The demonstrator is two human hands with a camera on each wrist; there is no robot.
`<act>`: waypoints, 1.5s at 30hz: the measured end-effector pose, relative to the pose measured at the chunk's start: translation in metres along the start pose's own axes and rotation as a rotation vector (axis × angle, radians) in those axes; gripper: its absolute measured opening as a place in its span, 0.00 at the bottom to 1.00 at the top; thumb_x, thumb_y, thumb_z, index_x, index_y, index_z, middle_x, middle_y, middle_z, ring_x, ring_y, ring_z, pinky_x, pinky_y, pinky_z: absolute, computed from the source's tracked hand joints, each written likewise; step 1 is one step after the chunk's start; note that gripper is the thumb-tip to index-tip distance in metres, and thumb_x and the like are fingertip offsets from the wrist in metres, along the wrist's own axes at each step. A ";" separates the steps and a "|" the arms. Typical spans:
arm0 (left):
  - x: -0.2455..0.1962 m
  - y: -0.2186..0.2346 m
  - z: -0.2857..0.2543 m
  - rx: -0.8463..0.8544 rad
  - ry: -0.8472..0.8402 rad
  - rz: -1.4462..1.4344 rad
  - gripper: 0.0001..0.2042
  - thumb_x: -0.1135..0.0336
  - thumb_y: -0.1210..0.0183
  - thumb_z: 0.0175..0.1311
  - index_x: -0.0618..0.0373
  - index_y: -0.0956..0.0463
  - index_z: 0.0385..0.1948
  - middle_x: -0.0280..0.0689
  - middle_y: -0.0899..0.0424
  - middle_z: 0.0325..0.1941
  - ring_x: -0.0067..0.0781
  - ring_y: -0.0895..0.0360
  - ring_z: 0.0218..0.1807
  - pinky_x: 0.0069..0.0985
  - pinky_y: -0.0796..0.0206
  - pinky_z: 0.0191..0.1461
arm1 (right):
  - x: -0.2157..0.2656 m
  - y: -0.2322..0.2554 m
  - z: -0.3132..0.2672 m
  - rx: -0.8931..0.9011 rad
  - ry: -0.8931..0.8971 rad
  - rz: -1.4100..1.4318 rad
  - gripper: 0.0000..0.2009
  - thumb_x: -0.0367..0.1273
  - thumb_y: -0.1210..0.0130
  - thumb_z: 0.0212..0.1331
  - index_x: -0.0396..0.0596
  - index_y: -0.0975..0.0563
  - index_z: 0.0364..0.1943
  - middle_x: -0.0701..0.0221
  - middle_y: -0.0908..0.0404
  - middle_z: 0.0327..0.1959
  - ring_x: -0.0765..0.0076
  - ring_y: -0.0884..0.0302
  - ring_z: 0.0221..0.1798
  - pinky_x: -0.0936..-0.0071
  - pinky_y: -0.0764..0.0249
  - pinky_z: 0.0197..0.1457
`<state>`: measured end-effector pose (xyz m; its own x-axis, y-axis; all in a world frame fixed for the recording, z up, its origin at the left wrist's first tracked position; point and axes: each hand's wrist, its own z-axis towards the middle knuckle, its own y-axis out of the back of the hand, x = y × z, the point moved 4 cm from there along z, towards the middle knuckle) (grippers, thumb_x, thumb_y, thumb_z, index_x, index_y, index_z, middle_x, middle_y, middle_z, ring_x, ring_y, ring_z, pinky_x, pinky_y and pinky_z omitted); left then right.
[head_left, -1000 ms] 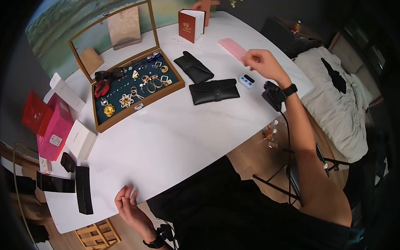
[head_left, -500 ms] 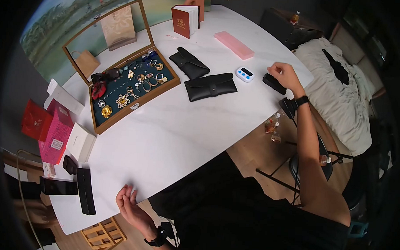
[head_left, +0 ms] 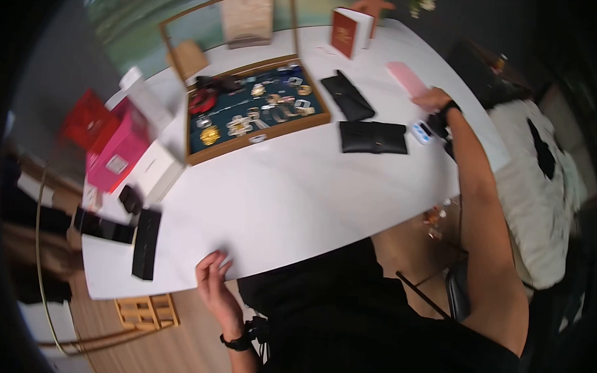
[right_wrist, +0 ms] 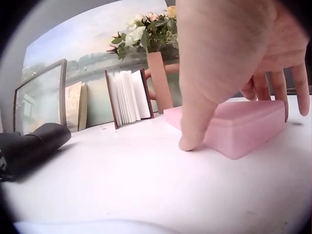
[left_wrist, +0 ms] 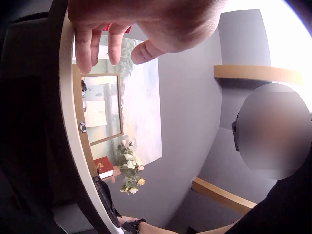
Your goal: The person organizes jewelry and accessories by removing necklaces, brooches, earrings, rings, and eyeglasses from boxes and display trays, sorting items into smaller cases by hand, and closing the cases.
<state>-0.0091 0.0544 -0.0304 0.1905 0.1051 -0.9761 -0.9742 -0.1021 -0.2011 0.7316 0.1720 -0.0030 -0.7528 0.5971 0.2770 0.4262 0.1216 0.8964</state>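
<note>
Pink box (right_wrist: 258, 130) near the desk's (head_left: 272, 199) right end, right hand (right_wrist: 229, 53) astride it.
Thumb one side, straight fingers spread opposite; contact we can't confirm. We judge it light, stiff, slightly slick: best held mid-length, across its narrow width. Left hand (head_left: 218, 294) loosely relaxed.

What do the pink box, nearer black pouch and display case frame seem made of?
Pink box: probably matte plastic, given its smooth, cloudy sides. Nearer black pouch: perhaps leather or imitation, judging by faint sheen. Display case frame: likely wood, satin brown, blur hiding any grain.
</note>
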 end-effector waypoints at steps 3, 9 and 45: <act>-0.002 -0.002 0.002 -0.002 0.034 -0.017 0.11 0.68 0.50 0.74 0.65 0.27 0.50 0.45 0.21 0.53 0.37 0.22 0.57 0.35 0.28 0.60 | 0.016 0.015 0.003 -0.224 -0.068 0.040 0.35 0.57 0.33 0.43 0.33 0.18 0.40 0.57 0.15 0.37 0.59 0.16 0.37 0.67 0.21 0.37; -0.019 -0.014 0.013 0.113 0.041 -0.040 0.11 0.68 0.50 0.75 0.64 0.29 0.51 0.46 0.19 0.50 0.36 0.19 0.52 0.35 0.28 0.59 | 0.130 0.043 -0.123 -0.506 0.462 0.217 0.35 0.51 0.32 0.50 0.35 0.22 0.55 0.57 0.18 0.50 0.61 0.19 0.50 0.68 0.25 0.54; -0.058 -0.051 0.047 0.830 -0.245 0.994 0.24 0.56 0.37 0.66 0.62 0.23 0.58 0.52 0.24 0.59 0.52 0.26 0.58 0.38 0.33 0.63 | 0.307 -0.177 -0.346 -0.524 1.632 -0.460 0.20 0.31 0.40 0.52 0.41 0.21 0.52 0.65 0.18 0.45 0.65 0.19 0.47 0.70 0.21 0.52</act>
<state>0.0235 0.0998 0.0405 -0.5865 0.5221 -0.6192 -0.4856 0.3852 0.7848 0.2517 0.0592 0.0435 -0.5792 -0.7701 -0.2672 0.1135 -0.4008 0.9091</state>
